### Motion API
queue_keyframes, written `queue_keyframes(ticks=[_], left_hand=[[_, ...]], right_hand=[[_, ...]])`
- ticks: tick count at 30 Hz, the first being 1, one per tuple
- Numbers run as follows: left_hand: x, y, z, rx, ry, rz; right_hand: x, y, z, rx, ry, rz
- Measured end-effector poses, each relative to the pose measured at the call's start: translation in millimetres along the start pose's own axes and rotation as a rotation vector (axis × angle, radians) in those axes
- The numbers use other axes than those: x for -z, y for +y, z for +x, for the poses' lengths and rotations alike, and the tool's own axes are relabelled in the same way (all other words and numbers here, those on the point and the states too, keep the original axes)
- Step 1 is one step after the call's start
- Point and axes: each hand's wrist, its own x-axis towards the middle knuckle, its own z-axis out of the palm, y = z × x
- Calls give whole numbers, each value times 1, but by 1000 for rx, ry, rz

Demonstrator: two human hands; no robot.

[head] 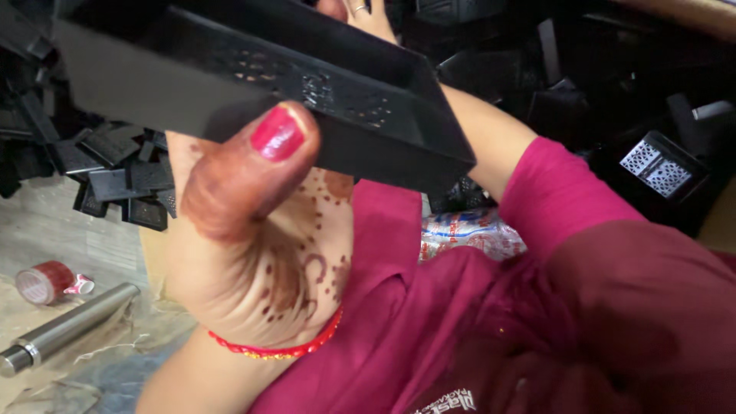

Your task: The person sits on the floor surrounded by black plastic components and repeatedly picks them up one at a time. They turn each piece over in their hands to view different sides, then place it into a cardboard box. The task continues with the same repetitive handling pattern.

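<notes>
A black plastic tray-like part (253, 77) is gripped by the left hand (253, 238), the thumb pressed flat on its lower wall so that the perforated inner face is turned upward. The right hand (360, 15) is mostly hidden behind the part; its grip cannot be told. Similar black parts (115, 176) are heaped beyond, with a metal flask (65, 328) and a tape roll (46, 281) lying lower left.

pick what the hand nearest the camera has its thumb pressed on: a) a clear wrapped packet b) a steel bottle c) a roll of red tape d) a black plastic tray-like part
d: the left hand grips the black plastic part from below, its thumb flat on the side wall, while the tape roll and steel bottle lie untouched on the floor.
</notes>
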Motion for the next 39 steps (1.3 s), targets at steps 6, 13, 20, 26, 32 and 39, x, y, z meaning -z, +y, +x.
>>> queue_keyframes(ticks=[6,13,20,26,32,39], left_hand=[[-4,-11,-8,21,28,-4],[5,-49,1,-36,0,-5],[58,-36,-10,-63,-53,21],[98,1,-8,-105,-70,57],[94,21,-27,-61,-33,-12],[97,34,-33,-54,20,41]], right_hand=[[26,-39,-55,34,-42,70],[15,18,-79,-3,-138,62],[17,101,-119,-168,-476,-381],[-18,10,-54,-142,-148,-23],[-35,-83,-20,29,-77,78],[-48,-52,-23,61,10,239]])
